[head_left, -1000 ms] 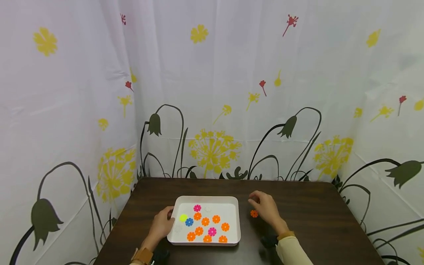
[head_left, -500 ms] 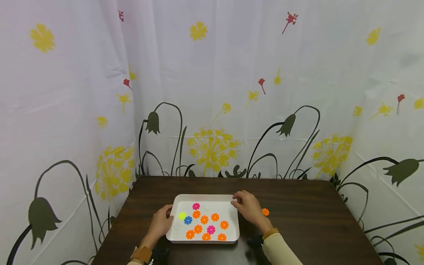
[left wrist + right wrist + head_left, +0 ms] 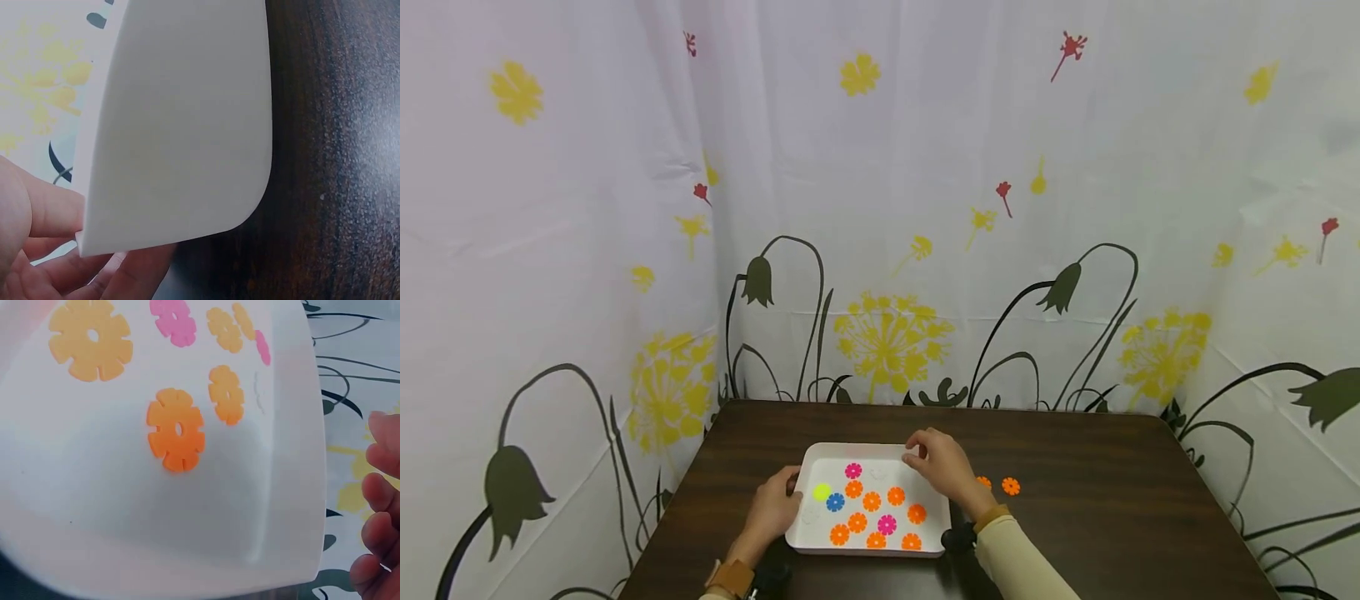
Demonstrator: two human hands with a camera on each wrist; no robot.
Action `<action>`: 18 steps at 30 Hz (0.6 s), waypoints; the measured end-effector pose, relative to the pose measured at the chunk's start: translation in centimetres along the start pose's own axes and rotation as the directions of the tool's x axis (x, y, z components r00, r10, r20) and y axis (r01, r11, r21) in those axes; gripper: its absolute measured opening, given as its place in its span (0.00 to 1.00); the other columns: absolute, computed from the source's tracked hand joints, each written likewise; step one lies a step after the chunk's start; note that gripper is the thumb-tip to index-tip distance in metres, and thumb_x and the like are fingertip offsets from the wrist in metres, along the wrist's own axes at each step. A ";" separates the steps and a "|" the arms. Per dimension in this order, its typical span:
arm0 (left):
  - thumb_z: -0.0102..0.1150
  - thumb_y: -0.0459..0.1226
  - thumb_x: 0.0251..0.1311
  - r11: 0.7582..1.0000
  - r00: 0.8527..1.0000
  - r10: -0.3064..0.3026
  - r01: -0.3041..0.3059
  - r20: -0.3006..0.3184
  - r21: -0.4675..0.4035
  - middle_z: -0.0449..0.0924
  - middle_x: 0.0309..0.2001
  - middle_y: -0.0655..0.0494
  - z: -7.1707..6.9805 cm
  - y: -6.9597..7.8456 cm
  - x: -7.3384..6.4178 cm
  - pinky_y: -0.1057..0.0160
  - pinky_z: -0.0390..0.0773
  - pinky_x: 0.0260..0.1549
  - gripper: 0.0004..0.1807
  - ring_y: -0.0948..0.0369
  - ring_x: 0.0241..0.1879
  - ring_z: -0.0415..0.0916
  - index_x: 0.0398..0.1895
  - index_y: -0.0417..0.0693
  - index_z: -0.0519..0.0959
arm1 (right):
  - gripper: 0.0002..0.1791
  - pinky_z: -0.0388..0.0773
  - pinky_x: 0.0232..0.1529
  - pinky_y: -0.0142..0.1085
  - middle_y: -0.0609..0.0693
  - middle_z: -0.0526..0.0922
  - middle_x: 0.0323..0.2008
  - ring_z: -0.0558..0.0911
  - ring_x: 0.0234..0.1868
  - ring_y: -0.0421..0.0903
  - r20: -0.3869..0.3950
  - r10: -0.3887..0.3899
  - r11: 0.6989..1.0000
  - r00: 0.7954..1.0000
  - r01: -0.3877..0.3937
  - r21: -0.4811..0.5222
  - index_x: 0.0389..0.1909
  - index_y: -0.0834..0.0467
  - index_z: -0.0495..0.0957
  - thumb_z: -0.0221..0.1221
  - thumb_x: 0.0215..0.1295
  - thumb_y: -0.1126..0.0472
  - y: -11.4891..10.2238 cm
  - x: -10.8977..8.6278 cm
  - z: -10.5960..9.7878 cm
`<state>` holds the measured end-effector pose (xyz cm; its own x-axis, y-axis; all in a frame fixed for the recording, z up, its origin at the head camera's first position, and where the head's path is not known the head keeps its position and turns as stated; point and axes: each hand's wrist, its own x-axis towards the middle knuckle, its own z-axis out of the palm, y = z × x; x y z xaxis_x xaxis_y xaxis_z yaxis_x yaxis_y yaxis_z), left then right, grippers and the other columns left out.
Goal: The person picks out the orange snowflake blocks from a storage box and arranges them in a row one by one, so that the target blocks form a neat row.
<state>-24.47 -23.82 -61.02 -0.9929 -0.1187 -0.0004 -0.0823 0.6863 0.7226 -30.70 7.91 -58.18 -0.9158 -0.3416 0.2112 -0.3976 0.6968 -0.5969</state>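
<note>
My left hand (image 3: 770, 510) grips the left edge of a shallow white tray (image 3: 842, 551) on the table. In the left wrist view its thumb and fingers (image 3: 56, 209) close around the tray's corner. Inside lie several orange notched discs (image 3: 872, 501), two pink discs (image 3: 887, 524), a blue disc (image 3: 835, 502), a yellow-green disc (image 3: 822, 492) and faint whitish discs (image 3: 877, 474). Over the tray's back right corner hovers my right hand (image 3: 946, 468), fingers loosely bent. The right wrist view shows its fingertips (image 3: 378, 531) beyond the tray wall, no disc among them.
Two more orange discs (image 3: 1011, 486) lie on the dark wooden table (image 3: 1097, 508) right of the tray, one partly behind my right arm. A white curtain (image 3: 895, 167) with flower prints hangs behind and beside the table.
My right hand has moved left from beside the tray to above its back right corner, uncovering orange discs on the table. The left hand keeps hold of the tray; the tray's discs look unchanged.
</note>
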 end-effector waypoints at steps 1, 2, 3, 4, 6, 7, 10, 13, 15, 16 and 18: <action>0.60 0.25 0.66 1.000 1.000 0.002 -0.002 -0.003 0.000 0.86 0.51 0.35 0.0 0.0 0.0 0.41 0.81 0.50 0.24 0.47 0.47 0.83 0.66 0.31 0.77 | 0.10 0.67 0.29 0.33 0.43 0.74 0.29 0.71 0.28 0.41 0.012 -0.003 1.000 1.000 0.003 0.001 0.46 0.55 0.87 0.70 0.70 0.55 0.0 0.1 0.1; 0.60 0.25 0.66 1.000 1.000 0.003 -0.003 -0.003 0.002 0.86 0.51 0.36 0.1 0.0 -0.1 0.41 0.81 0.50 0.24 0.47 0.47 0.83 0.66 0.31 0.77 | 0.10 0.68 0.30 0.33 0.43 0.74 0.29 0.71 0.29 0.41 0.027 -0.003 1.000 1.000 0.003 0.002 0.46 0.55 0.87 0.70 0.70 0.55 0.0 0.2 0.2; 0.60 0.26 0.66 1.000 1.000 -0.001 0.001 -0.003 0.001 0.86 0.51 0.36 0.1 -0.1 -0.1 0.40 0.81 0.51 0.24 0.47 0.47 0.83 0.66 0.32 0.77 | 0.10 0.68 0.30 0.33 0.43 0.75 0.29 0.71 0.29 0.41 0.041 -0.010 1.000 0.999 0.010 0.004 0.47 0.56 0.87 0.70 0.70 0.55 0.0 0.3 0.3; 0.60 0.26 0.66 1.000 1.000 -0.002 0.002 -0.003 0.002 0.86 0.51 0.36 0.1 -0.1 -0.1 0.40 0.81 0.51 0.24 0.47 0.46 0.82 0.66 0.32 0.77 | 0.11 0.68 0.30 0.33 0.44 0.75 0.29 0.72 0.29 0.41 0.055 -0.020 1.000 0.998 0.020 0.006 0.47 0.57 0.86 0.70 0.70 0.55 0.1 0.5 0.5; 0.61 0.26 0.66 1.000 1.000 -0.003 0.003 -0.002 0.002 0.86 0.51 0.36 0.0 -0.1 -0.2 0.40 0.80 0.51 0.24 0.48 0.46 0.82 0.66 0.32 0.77 | 0.12 0.70 0.30 0.33 0.44 0.76 0.30 0.72 0.30 0.41 0.095 -0.026 1.000 0.995 0.025 0.018 0.48 0.57 0.86 0.69 0.71 0.55 0.1 0.9 0.7; 0.61 0.26 0.66 1.000 1.000 -0.006 0.006 -0.002 0.001 0.86 0.50 0.36 0.0 -0.1 -0.2 0.40 0.80 0.51 0.24 0.48 0.46 0.82 0.66 0.32 0.77 | 0.12 0.71 0.30 0.33 0.44 0.76 0.30 0.73 0.30 0.41 0.116 -0.028 0.999 0.993 0.024 0.029 0.48 0.57 0.86 0.69 0.71 0.55 0.1 1.1 0.8; 0.61 0.26 0.66 1.000 1.000 -0.005 0.005 -0.004 0.004 0.86 0.50 0.36 -0.2 0.0 -0.2 0.40 0.80 0.50 0.24 0.48 0.46 0.82 0.66 0.32 0.77 | 0.13 0.73 0.29 0.32 0.44 0.78 0.29 0.74 0.28 0.41 0.183 -0.045 0.998 0.982 0.037 0.044 0.48 0.57 0.86 0.70 0.70 0.55 0.2 1.9 1.1; 0.61 0.26 0.66 1.000 1.000 -0.011 0.011 -0.002 0.004 0.86 0.51 0.37 -0.1 0.0 -0.2 0.40 0.80 0.50 0.24 0.48 0.46 0.82 0.66 0.33 0.77 | 0.12 0.73 0.30 0.32 0.43 0.78 0.28 0.74 0.27 0.40 0.247 -0.055 0.998 0.968 0.048 0.037 0.46 0.55 0.86 0.72 0.67 0.55 0.2 2.2 1.6; 0.61 0.26 0.66 1.000 1.000 -0.016 0.016 -0.004 0.006 0.86 0.51 0.37 0.0 0.0 -0.2 0.40 0.80 0.50 0.24 0.48 0.46 0.82 0.66 0.33 0.77 | 0.11 0.73 0.31 0.32 0.42 0.78 0.27 0.74 0.26 0.39 0.277 -0.063 0.998 0.959 0.058 0.026 0.45 0.53 0.86 0.73 0.66 0.55 0.2 2.2 2.0; 0.61 0.26 0.66 1.000 1.000 -0.017 0.017 -0.006 0.007 0.86 0.51 0.37 0.0 0.0 -0.2 0.40 0.80 0.50 0.24 0.48 0.46 0.82 0.66 0.33 0.77 | 0.11 0.73 0.31 0.32 0.42 0.78 0.26 0.74 0.27 0.39 0.291 -0.061 0.998 0.955 0.055 0.027 0.44 0.53 0.86 0.73 0.65 0.55 0.2 2.2 2.3; 0.61 0.26 0.66 1.000 1.000 -0.017 0.017 -0.009 0.008 0.86 0.51 0.37 0.0 0.0 -0.3 0.40 0.80 0.50 0.24 0.49 0.46 0.81 0.66 0.33 0.77 | 0.11 0.74 0.33 0.31 0.41 0.78 0.26 0.74 0.27 0.38 0.314 -0.052 0.999 0.948 0.046 0.026 0.44 0.51 0.86 0.74 0.64 0.54 0.3 2.1 2.6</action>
<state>-24.20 -23.76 -61.01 -0.9906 -0.1368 -0.0060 -0.0997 0.6898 0.7171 -32.53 5.73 -59.93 -0.8298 -0.5579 -0.0114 -0.4379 0.6638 -0.6063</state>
